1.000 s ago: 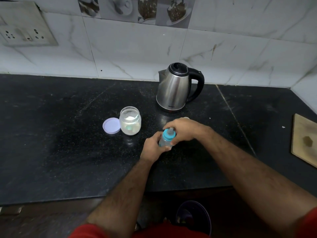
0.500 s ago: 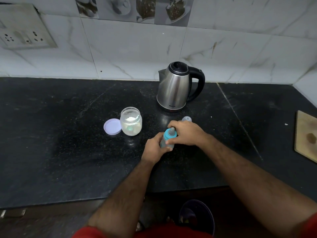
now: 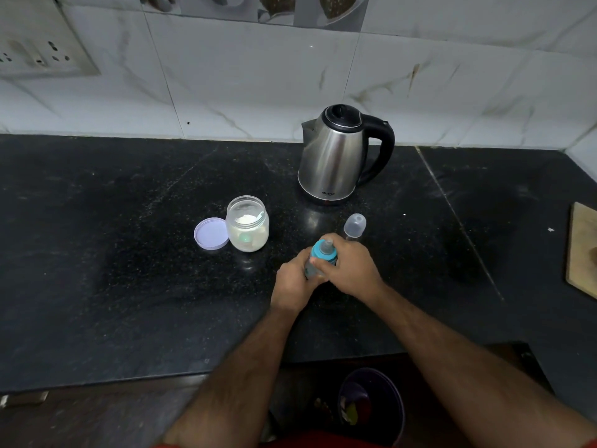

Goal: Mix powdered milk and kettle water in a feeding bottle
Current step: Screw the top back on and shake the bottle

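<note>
A small feeding bottle with a teal collar and clear teat stands on the black counter, tilted slightly. My left hand grips its body from the left. My right hand grips the teal collar from the right. Its clear cap lies on the counter just behind my right hand. An open glass jar of white milk powder, with a scoop inside, stands to the left, its lilac lid beside it. The steel kettle stands behind, lid down, black handle to the right.
A wooden board lies at the counter's right edge. A wall socket plate is at the upper left. Below the counter's front edge sits a dark bin. White marble tiles back the counter.
Both hands stay on the bottle, which has shifted slightly. My right hand has turned around the collar, uncovering the clear cap behind it. The camera has moved closer.
</note>
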Demonstrator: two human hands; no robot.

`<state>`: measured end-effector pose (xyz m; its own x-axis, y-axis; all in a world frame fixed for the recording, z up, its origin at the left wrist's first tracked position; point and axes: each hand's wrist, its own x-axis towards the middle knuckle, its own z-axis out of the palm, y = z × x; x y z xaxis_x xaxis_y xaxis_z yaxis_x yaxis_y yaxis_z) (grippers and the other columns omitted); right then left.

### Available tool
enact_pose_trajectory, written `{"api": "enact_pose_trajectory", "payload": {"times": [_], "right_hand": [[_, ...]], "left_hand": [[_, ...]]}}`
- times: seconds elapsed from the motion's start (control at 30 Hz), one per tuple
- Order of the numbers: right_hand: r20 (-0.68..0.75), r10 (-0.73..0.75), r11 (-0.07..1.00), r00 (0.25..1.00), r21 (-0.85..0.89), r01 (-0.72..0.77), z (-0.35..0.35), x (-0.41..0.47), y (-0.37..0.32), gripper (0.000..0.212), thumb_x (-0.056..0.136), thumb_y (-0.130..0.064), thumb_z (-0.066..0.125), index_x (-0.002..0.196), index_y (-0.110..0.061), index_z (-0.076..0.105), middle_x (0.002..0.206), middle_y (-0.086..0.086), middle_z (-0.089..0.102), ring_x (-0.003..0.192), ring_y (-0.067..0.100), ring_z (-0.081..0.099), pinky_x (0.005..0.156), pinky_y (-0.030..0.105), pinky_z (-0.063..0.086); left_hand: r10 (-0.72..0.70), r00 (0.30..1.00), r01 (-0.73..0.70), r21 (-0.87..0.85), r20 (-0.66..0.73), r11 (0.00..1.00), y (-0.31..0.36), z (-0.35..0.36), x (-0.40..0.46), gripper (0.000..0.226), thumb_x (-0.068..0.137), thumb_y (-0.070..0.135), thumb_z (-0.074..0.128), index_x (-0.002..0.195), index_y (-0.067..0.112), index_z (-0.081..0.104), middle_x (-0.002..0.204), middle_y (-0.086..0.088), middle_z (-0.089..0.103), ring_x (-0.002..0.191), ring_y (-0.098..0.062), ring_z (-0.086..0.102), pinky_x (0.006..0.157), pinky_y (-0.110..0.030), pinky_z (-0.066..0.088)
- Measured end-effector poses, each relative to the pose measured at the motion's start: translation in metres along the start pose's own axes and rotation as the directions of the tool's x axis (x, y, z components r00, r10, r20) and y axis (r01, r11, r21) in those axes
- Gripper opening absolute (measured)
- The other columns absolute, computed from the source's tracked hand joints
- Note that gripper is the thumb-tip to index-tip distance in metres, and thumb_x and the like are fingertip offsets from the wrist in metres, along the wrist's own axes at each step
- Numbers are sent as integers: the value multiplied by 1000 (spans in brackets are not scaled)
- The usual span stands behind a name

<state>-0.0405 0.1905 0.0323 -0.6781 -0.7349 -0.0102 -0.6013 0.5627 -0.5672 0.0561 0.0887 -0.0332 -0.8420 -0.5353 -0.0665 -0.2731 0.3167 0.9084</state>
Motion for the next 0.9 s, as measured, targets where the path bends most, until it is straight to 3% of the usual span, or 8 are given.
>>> {"api": "enact_pose_trajectory", "payload": {"times": [0.13,0.27,0.47,0.57,0.63,0.7,0.77,0.9], "right_hand": [[-212,124,992,969,16,-124,16,-10,-16,40,87,-42,68,118,-19,60,102,0,72,94,18,68,82,36,56],[-274,225,974,935,25,-227,20,-12,-29,42,89,-44,65,120,-17,59,100,2,72,94,21,68,79,37,56],[-134,252,967,958,60,-246,8,-12,-26,43,87,-44,66,122,-20,57,106,-2,70,99,17,66,84,37,55],[0,214,963,977,169,-211,-3,-12,-20,44,84,-30,70,124,-20,57,105,-6,68,100,12,64,84,28,50],[70,171,952,983,246,-183,-12,-11,-14,50,83,-18,68,131,-18,54,91,-11,64,90,8,62,79,23,46],[-1,163,942,987,299,-156,-19,-12,-5,56,82,-7,65,136,-15,52,69,-10,58,70,7,58,73,23,46],[-196,232,934,953,320,-161,-25,-11,9,50,81,-3,64,130,-13,56,60,-8,53,61,10,53,71,26,46],[-314,278,947,908,251,-203,-37,1,34,35,82,-6,68,114,-15,60,73,-5,57,72,12,56,73,32,47]], "left_hand": [[18,999,-19,-16,-45,1000,5,2,-3,49,86,22,71,134,26,57,101,10,71,87,1,65,74,-5,44],[0,998,1,3,-67,1000,7,5,-5,40,88,22,68,128,23,60,90,14,68,81,2,65,65,-3,43],[-15,999,15,-21,-34,1000,10,0,-5,51,81,30,76,129,28,58,102,8,73,91,-3,67,79,-17,51],[-20,999,18,-46,-36,999,12,-1,-5,53,77,26,82,126,26,60,105,11,71,95,-2,66,84,-21,52],[-26,999,24,-38,-38,999,11,1,-4,57,74,24,85,125,25,61,108,11,71,98,-2,66,90,-25,53],[-30,999,29,-27,-39,999,8,2,-2,61,71,21,86,126,26,60,111,11,71,102,-4,66,95,-32,53],[-40,998,39,-18,-42,999,8,2,-1,62,70,20,86,126,27,60,113,10,71,104,-4,66,97,-35,53],[-56,997,55,-8,-49,998,12,2,-1,64,71,19,86,128,26,58,114,12,68,106,-4,63,98,-29,50]]}}
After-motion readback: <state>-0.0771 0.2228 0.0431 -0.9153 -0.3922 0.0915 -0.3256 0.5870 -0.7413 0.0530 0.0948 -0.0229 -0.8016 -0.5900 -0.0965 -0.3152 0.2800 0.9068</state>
